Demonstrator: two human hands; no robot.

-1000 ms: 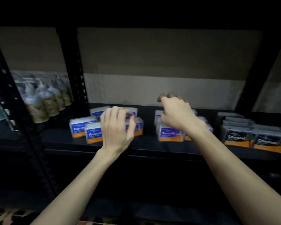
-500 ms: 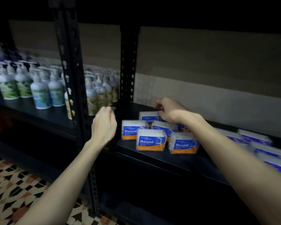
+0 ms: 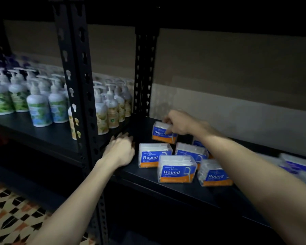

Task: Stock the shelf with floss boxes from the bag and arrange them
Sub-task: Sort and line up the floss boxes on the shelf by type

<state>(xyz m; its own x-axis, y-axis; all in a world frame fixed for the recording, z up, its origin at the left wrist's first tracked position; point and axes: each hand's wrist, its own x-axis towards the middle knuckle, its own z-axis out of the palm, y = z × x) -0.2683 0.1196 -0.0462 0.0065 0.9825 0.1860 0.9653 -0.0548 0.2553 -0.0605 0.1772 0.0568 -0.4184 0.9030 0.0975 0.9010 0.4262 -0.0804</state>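
Dim storeroom, patterned black, white and orange tiled floor showing at lower left, black perforated metal shelving uprights standing in front. Nearest on the dark metal shelf, two clear plastic floss boxes with blue-and-orange "Round" labels are sitting at the front edge: front-centre box and, just beside it to the right, front-right box, partly hidden by the right forearm. Behind them two more are lying in a second row: left box and middle box, close together. Left hand is resting palm down on the shelf by the upright, just beside the left box, fingers loosely spread and holding nothing. Further back, right hand is reaching across over the boxes, its fingers grasping the top of the rear floss box, which is tilting slightly; cannot tell if it is resting on the shelf. More blurred blue-labelled boxes are lying well apart at far right. Farther left, white pump bottles with green, blue and tan labels are standing in rows on the neighbouring shelf. Beige and grey wall is running behind everything.
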